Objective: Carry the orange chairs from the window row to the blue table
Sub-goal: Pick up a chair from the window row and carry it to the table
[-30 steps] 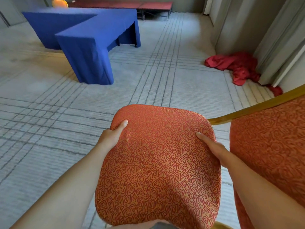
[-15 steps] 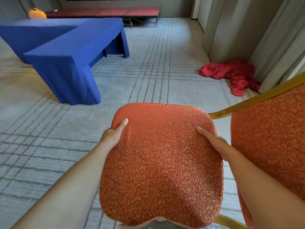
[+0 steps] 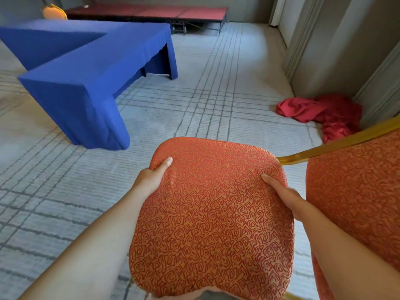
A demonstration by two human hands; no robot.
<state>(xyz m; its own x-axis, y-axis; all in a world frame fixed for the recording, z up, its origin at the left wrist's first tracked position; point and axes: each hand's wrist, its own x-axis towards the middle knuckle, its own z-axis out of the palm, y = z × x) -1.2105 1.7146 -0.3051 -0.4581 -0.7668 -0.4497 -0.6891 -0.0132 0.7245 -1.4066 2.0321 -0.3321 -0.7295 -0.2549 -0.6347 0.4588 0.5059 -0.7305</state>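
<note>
An orange patterned chair (image 3: 214,217) hangs in front of me above the carpet, its seat cushion facing up and its backrest with a gold frame at the right edge. My left hand (image 3: 151,178) grips the cushion's left edge, thumb on top. My right hand (image 3: 285,195) grips the right edge the same way; the other fingers are hidden under the seat. The blue table (image 3: 86,72), an L-shaped run draped to the floor in blue cloth, stands ahead on the left, a few steps away.
A red cloth heap (image 3: 324,113) lies on the carpet by the right wall and its columns. A low red stage platform (image 3: 151,13) runs along the far wall. Another orange chair back (image 3: 53,11) peeks behind the table. Open carpet lies between me and the table.
The view has swung back to the left and forward, so the blue table sits further right and looks nearer. Both hands keep the same hold on the chair seat.
</note>
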